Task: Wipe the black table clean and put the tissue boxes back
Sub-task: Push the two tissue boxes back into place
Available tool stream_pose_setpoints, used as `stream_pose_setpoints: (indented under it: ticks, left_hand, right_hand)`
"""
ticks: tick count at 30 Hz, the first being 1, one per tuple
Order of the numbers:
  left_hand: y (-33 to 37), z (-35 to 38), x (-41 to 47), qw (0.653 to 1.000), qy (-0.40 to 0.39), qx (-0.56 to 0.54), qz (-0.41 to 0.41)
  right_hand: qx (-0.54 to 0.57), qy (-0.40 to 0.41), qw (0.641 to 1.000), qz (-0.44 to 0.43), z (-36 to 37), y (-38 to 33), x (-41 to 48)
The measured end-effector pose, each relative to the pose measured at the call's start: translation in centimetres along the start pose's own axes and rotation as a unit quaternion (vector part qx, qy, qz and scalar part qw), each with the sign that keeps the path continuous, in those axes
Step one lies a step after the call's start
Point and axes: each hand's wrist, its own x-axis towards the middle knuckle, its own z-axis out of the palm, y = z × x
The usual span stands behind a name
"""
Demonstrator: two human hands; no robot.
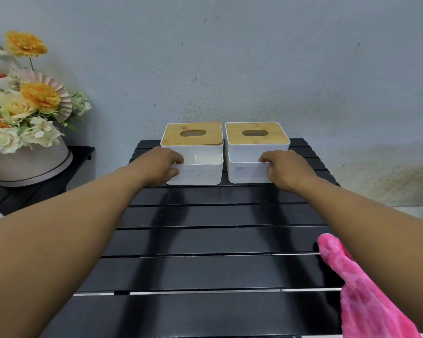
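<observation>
Two white boxes with wooden lids side by side at far end of black table [217, 240], left hand [160, 167] pinching front rim of left box [195, 154], right hand [285, 170] pinching front rim of right box [250, 152], pink cloth [366, 301] draped over near right edge

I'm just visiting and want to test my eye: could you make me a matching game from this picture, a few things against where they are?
Things:
1. pink cloth
2. flower arrangement
3. left tissue box
4. right tissue box

Places:
A. gripped by the left hand
B. right edge of the black table
C. gripped by the right hand
D. beside the table, at left

Pairs: 1-B, 2-D, 3-A, 4-C
</observation>
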Motion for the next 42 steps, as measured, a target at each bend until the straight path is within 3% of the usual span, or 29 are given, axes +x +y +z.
stream_pose_setpoints:
  ticks: [8,15,42]
  left_hand:
    - [-0.1,0.3,0.1,1.0,0.003,0.0,-0.004]
    - [0.2,1.0,0.4,0.996,0.065,0.059,0.005]
    - [1.3,0.8,-0.1,0.996,0.061,0.064,-0.008]
  right_hand:
    - [0.004,-0.008,1.0,0.009,-0.3,0.3,-0.3]
    - [0.028,0.004,1.0,0.006,-0.2,0.0,-0.3]
    - [0.017,0.011,1.0,0.01,-0.3,-0.4,-1.0]
